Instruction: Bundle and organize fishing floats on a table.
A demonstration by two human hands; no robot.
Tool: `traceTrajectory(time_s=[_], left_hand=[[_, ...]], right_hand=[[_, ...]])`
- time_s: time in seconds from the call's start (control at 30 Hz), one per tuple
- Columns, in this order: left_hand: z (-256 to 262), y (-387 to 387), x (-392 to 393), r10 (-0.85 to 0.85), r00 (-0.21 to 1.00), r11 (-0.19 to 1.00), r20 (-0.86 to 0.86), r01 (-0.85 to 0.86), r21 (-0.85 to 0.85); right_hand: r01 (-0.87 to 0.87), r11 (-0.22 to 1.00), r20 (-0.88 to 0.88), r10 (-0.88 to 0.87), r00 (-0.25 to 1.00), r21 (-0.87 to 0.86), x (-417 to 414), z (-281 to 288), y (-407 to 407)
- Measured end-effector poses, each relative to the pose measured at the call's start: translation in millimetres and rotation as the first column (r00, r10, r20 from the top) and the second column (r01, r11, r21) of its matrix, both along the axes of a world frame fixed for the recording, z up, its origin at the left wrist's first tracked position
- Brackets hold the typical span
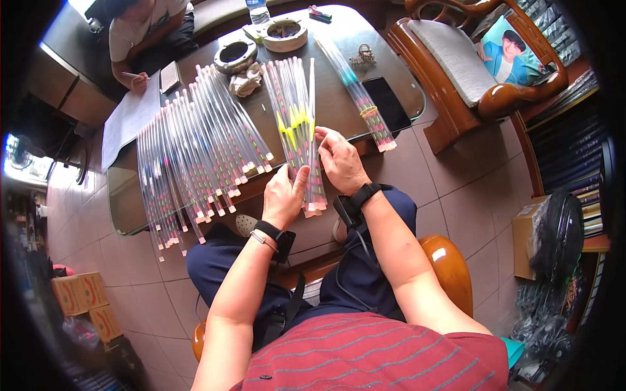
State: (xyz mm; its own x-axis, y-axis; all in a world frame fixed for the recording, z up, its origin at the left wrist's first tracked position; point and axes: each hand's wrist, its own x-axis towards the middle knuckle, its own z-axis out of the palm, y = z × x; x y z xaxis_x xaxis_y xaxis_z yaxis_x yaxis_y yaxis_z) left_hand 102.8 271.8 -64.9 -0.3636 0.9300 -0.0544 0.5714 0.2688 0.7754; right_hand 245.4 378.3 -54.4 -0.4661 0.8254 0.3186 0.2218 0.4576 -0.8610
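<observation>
My left hand (pixel 283 198) grips the near part of a bundle of clear plastic tubes (pixel 296 112), thumb on top and fingers partly hidden. Slim fishing floats with bright yellow bodies and striped stems show inside, and pinkish caps close the near ends. At the bundle's right side, the curled fingers of my right hand (pixel 340 159) touch the outermost tube (pixel 312 93); whether they close around it is hard to see. To the left, a wide row of similar capped tubes (pixel 195 146) lies on the glass-topped table (pixel 342 22), near ends overhanging its edge.
Right of my hands lie a banded tube bundle (pixel 359 93), a smartphone (pixel 386 102) and a hair claw (pixel 363 54). Two ashtrays (pixel 283 35), crumpled tissue (pixel 246 80) and a water bottle (pixel 257 10) stand farther back. Across the left corner, a person (pixel 146 39) holds a pen over paper (pixel 129 115).
</observation>
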Motion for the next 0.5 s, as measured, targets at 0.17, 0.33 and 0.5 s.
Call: traceTrajectory(time_s=[0.17, 0.33, 0.5], left_hand=[[10.0, -0.6, 6.9, -0.028, 0.998, 0.997, 0.059, 0.024, 0.067], [0.8, -2.1, 4.6, -0.027, 0.999, 0.996, 0.043, 0.023, 0.089], [4.5, -3.0, -0.3, -0.085, 0.996, 0.996, 0.026, 0.084, 0.027]], right_hand=[[-0.041, 0.972, -0.043, 0.032, 0.999, -0.231, -2.8, -2.4, 1.5], [0.0, 1.0, -0.054, 0.001, 0.999, 0.016, -9.8, -11.2, -6.0], [-0.029, 0.997, -0.012, 0.03, 0.999, 0.071, -12.4, -13.7, -8.2]])
